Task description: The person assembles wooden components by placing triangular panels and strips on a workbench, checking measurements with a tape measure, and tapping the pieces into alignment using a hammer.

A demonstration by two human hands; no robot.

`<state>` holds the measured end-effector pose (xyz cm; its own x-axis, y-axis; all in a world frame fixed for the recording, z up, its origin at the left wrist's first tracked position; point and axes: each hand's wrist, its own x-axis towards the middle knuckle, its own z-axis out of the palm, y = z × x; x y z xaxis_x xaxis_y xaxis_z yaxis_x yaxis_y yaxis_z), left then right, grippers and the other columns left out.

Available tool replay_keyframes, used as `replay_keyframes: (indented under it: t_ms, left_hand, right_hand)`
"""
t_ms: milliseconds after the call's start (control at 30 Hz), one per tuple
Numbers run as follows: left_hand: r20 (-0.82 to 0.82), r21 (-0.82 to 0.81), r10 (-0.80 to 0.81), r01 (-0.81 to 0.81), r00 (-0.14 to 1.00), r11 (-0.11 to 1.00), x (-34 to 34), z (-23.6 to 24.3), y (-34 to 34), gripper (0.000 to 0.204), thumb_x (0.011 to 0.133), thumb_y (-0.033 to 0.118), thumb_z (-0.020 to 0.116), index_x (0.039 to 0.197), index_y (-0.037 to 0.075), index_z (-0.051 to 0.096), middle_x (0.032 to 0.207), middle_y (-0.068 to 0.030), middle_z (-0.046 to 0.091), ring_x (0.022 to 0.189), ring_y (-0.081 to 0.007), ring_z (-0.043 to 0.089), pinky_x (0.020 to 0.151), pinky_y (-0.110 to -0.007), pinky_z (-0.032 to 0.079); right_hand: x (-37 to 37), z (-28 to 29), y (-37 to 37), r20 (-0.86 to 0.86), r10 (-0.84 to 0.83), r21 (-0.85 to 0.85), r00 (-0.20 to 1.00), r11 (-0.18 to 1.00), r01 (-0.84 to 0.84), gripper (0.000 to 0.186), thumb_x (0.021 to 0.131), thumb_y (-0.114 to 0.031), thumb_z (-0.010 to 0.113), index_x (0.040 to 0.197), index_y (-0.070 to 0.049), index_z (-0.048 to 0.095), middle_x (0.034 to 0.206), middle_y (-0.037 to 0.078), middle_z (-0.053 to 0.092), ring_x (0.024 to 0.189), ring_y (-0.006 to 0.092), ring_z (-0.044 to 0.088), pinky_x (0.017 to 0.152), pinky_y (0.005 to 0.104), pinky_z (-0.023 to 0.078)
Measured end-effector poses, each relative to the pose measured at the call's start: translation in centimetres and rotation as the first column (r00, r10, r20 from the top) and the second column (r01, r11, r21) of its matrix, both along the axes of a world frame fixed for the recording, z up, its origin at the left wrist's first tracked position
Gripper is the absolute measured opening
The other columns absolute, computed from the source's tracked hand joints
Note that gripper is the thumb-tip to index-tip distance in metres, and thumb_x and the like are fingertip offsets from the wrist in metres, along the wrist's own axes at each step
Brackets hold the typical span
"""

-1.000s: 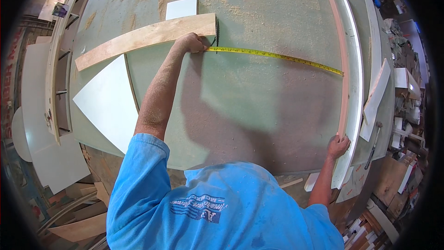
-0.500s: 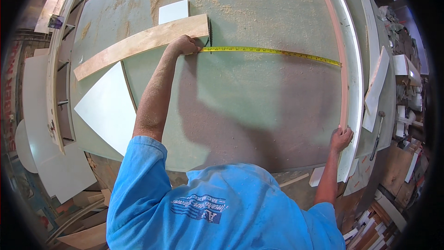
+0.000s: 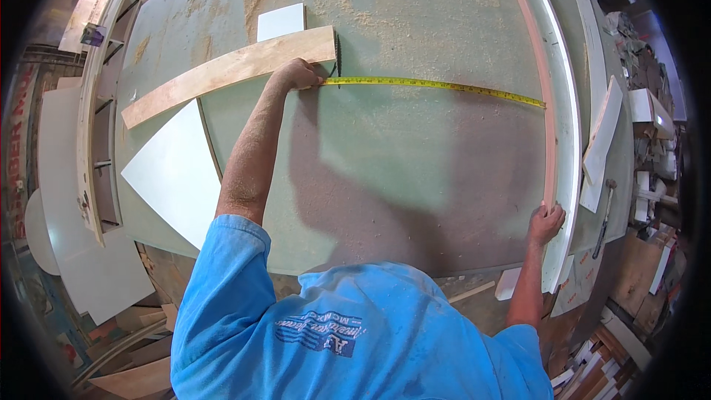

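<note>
My left hand (image 3: 301, 74) is closed on the end of a yellow tape measure (image 3: 426, 84), just below the right end of a curved plywood board (image 3: 222, 67). The tape stretches across the pale green tabletop (image 3: 392, 37) to a long reddish wood strip (image 3: 538, 52) on the right. My right hand (image 3: 547, 219) grips the near end of that strip, which lies beside a long white strip (image 3: 566, 89). A small white panel (image 3: 280, 21) sits behind the plywood, with a dark thin cord-like piece (image 3: 337, 55) at its right end. A white triangular panel (image 3: 170, 170) lies left of my forearm.
A long wooden frame (image 3: 92, 141) and white sheets (image 3: 89, 274) stand along the left. White offcuts (image 3: 601, 141) and a long-handled metal tool (image 3: 603, 218) lie at the table's right. Wood scraps (image 3: 629, 281) crowd the floor around it. Sawdust is scattered on the tabletop.
The whole view has shifted slightly down in the middle and left at the right side since a second ago. Both hands keep their grip, and the tape still spans the same gap.
</note>
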<state>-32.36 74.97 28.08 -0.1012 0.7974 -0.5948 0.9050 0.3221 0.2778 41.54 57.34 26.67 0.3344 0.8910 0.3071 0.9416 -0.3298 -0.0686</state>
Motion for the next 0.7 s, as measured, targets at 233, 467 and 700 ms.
replay_keyframes:
  t_ms: [233, 467, 700]
  left_hand:
    - [-0.047, 0.011, -0.050, 0.051, 0.998, 0.999, 0.28, 0.17, 0.17, 0.036, 0.088, 0.040, 0.077, 0.114, 0.016, 0.080, 0.117, -0.0107, 0.075, 0.111, -0.0268, 0.069, 0.101, -0.040, 0.051]
    - [-0.110, -0.039, -0.096, 0.092, 0.989, 0.995, 0.62, 0.40, 0.21, 0.046, 0.088, 0.047, 0.073, 0.124, 0.018, 0.075, 0.130, -0.0107, 0.069, 0.121, -0.0282, 0.064, 0.104, -0.041, 0.049]
    - [-0.013, -0.126, -0.053, 0.051, 0.999, 0.991, -0.05, 0.79, 0.37, 0.049, 0.087, 0.048, 0.074, 0.125, 0.016, 0.074, 0.130, -0.0108, 0.069, 0.120, -0.0277, 0.065, 0.104, -0.040, 0.050]
  right_hand:
    - [0.14, -0.39, 0.03, 0.031, 0.007, -0.010, 1.000, 1.000, -0.006, 0.041, 0.093, -0.027, 0.073, 0.118, 0.001, 0.058, 0.109, 0.018, 0.059, 0.109, 0.0392, 0.059, 0.094, 0.0512, 0.049]
    - [0.15, -0.30, 0.05, 0.052, 0.006, -0.041, 0.999, 0.999, -0.004, 0.038, 0.091, -0.025, 0.074, 0.115, 0.001, 0.058, 0.108, 0.019, 0.060, 0.109, 0.0392, 0.059, 0.094, 0.0503, 0.049]
    - [-0.10, -0.36, 0.12, 0.050, 0.011, -0.005, 0.999, 1.000, -0.011, 0.039, 0.091, -0.025, 0.074, 0.114, 0.002, 0.058, 0.109, 0.019, 0.059, 0.109, 0.0405, 0.059, 0.095, 0.0514, 0.048]
